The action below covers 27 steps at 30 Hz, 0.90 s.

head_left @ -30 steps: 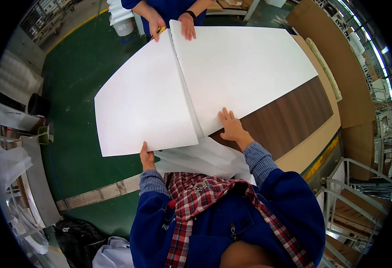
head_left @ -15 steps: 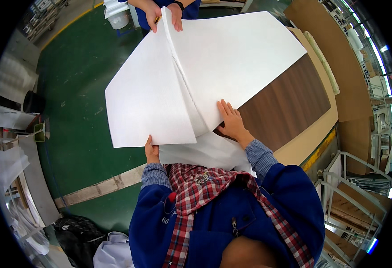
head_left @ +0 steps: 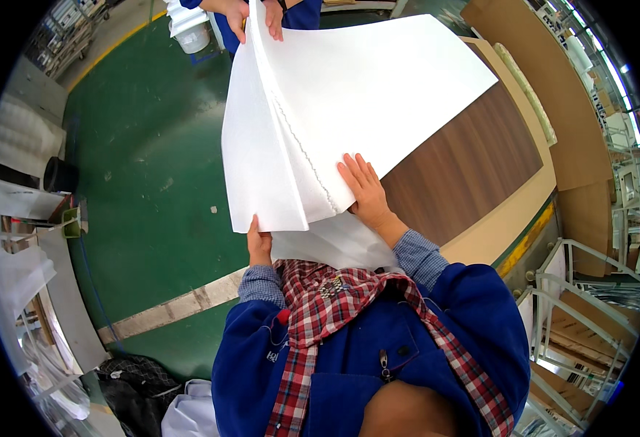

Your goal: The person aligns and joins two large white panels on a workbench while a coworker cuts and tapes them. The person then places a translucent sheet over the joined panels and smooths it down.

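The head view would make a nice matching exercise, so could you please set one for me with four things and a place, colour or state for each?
Things:
1. left hand
2. right hand
3. wood-grain panel
4. floor

Places, colours or states:
A. fingers laid flat on the right part of the white sheet
B. green, crossed by a pale stripe
C. thumb on top, holding the near edge of the white sheet's left part
D. dark brown, partly covered by the white sheet

Pairs: 1-C, 2-A, 3-D, 4-B
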{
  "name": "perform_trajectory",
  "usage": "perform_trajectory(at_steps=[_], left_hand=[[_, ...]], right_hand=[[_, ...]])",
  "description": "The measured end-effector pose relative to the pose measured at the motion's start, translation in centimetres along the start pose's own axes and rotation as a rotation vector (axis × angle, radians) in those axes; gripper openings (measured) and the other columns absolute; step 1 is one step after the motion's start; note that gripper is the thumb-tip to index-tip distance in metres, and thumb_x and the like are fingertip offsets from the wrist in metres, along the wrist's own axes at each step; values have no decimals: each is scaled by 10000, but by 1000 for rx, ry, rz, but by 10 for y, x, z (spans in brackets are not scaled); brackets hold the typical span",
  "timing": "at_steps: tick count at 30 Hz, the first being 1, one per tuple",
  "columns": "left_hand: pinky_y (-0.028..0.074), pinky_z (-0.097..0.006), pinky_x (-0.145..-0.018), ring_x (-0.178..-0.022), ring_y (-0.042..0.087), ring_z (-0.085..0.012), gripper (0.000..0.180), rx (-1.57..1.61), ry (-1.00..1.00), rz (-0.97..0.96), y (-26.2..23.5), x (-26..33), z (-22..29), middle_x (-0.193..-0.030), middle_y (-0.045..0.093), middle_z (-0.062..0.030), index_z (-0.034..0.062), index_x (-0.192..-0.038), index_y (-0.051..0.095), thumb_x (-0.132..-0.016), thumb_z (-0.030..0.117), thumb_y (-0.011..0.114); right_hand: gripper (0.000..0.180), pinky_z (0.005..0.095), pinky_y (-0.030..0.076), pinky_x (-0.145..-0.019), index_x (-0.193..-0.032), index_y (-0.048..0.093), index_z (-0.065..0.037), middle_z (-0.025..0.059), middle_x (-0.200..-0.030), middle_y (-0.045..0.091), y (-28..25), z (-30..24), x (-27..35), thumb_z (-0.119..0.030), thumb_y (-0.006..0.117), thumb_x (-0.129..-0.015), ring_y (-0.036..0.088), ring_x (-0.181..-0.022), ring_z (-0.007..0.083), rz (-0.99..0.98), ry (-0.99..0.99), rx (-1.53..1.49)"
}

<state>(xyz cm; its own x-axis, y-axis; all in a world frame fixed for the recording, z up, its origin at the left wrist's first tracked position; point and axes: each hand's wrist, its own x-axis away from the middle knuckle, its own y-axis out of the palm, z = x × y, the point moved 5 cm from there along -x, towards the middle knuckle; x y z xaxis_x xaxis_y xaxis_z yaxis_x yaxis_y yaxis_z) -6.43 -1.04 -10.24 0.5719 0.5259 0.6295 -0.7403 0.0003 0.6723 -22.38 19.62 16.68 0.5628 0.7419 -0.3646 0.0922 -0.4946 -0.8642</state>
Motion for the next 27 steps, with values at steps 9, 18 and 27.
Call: perform_trajectory(at_steps=[9, 18, 27], left_hand=[[462, -310, -841, -960, 563, -198, 289, -45, 318, -80, -11, 42, 99, -1038, 584, -106, -27, -1068, 513, -874, 187, 512], [504, -276, -774, -896, 597, -192, 255, 72, 448, -18, -14, 71, 165, -1002, 603, -121, -42, -1019, 524, -833, 128, 564], [520, -286, -765, -882, 598, -223, 215, 141, 446, -175, 61, 115, 159, -978, 593, -158, -76, -979, 508, -830, 75, 542]], right_hand=[[761, 475, 247, -1018, -1297, 387, -134, 83, -1370, 324, 8, 24, 12, 131, 488, -590, 287, -1261, 327, -32, 60, 81], [748, 536, 262, -981, -1312, 359, -193, 84, -1358, 330, 9, 66, 30, 123, 483, -646, 300, -1235, 365, -23, 140, 203], [658, 581, 234, -970, -1336, 313, -204, 103, -1374, 291, 56, 102, 40, 19, 466, -735, 269, -1230, 405, -205, 200, 339]])
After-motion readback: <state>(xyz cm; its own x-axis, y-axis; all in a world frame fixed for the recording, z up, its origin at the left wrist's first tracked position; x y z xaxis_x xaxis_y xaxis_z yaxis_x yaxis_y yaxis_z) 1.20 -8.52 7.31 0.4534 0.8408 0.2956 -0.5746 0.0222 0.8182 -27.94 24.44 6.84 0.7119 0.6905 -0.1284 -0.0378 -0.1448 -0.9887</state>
